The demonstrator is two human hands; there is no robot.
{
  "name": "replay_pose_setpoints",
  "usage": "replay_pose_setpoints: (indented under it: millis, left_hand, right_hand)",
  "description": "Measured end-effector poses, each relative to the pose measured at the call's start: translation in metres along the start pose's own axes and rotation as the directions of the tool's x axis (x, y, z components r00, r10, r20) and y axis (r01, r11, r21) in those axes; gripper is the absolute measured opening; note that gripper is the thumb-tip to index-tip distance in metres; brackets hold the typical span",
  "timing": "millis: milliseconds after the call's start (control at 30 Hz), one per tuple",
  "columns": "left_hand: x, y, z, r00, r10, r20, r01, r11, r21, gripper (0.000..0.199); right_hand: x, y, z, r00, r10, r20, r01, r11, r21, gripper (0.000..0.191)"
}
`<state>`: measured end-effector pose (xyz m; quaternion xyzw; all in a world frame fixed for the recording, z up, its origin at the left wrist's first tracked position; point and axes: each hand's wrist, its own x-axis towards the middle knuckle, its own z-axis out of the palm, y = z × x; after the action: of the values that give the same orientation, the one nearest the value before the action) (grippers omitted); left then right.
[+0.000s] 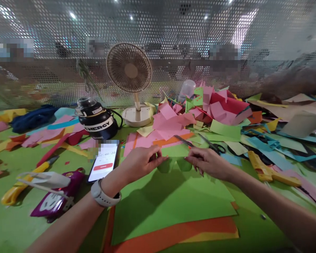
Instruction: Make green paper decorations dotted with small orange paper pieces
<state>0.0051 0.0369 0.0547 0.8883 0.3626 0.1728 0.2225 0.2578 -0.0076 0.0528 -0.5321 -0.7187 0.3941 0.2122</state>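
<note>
Above a stack of coloured sheets, a small cut piece of green paper point(175, 160) is stretched between my two hands. My left hand point(144, 161), with a white watch on its wrist, pinches the piece's left side between thumb and fingers. At its right side my right hand point(206, 162) has its fingertips closed on the paper. Two rounded flaps appear to hang from the piece. Beneath lies a large green sheet point(173, 207) over orange paper point(179, 235). Just behind my right hand are black-handled scissors point(218, 148), their blades partly among paper scraps.
A fan point(130, 70) and a black bottle point(98, 121) stand behind a phone point(104, 163). On the left lie a yellow cutter point(23, 186) and a purple pouch point(59, 195). Paper scraps point(171, 119) heap at the back; a yellow glue gun point(268, 170) lies right.
</note>
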Motion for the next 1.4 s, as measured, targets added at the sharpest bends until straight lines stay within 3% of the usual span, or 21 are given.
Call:
replay_pose_setpoints:
  millis: [200,333,400,467,533,700,767,967,1233,1400]
  left_hand:
    - [-0.013,0.000,0.005,1.000,0.008,0.013,-0.007,0.996,-0.086,0.030]
    - [-0.022,0.001,0.008,0.988,-0.141,-0.067,0.108,0.929,-0.355,0.025]
    - [-0.025,0.001,0.008,0.957,-0.278,-0.082,0.191,0.818,-0.543,0.030]
    - [-0.027,0.001,0.009,0.928,-0.371,-0.025,0.254,0.682,-0.685,0.036]
    - [-0.030,0.002,0.013,0.917,-0.391,0.071,0.287,0.529,-0.799,0.038]
    - [-0.035,0.007,0.034,0.864,-0.429,0.262,0.297,0.014,-0.955,0.027]
    - [-0.037,0.011,0.041,0.843,-0.461,0.279,0.267,-0.092,-0.959,0.023]
    - [-0.039,0.019,0.044,0.852,-0.453,0.261,0.245,-0.096,-0.965,0.019]
    - [-0.043,0.018,0.047,0.804,-0.474,0.360,0.430,0.045,-0.902,0.024]
    - [-0.043,0.015,0.049,0.844,-0.406,0.350,0.415,0.082,-0.906,0.030]
  right_hand:
    - [-0.007,-0.001,0.009,0.999,0.003,0.044,-0.006,0.997,0.072,0.033]
    - [-0.012,0.004,0.015,1.000,-0.004,0.029,0.000,0.990,0.139,0.033]
    - [-0.014,0.006,0.016,1.000,-0.006,-0.009,0.008,0.983,0.186,0.034]
    - [-0.015,0.007,0.017,0.998,-0.010,-0.061,0.024,0.971,0.236,0.036]
    - [-0.017,0.006,0.018,0.994,-0.016,-0.104,0.043,0.962,0.268,0.038]
    - [-0.019,0.005,0.025,0.994,-0.003,-0.109,0.034,0.958,0.284,0.038]
    - [-0.019,0.006,0.028,0.995,0.013,-0.102,0.017,0.958,0.285,0.038]
    - [-0.023,0.006,0.037,0.994,0.043,-0.103,-0.010,0.952,0.305,0.039]
    - [-0.029,0.014,0.043,0.996,0.080,-0.045,-0.066,0.965,0.254,0.035]
    - [-0.029,0.017,0.046,0.994,0.094,-0.060,-0.075,0.960,0.268,0.035]
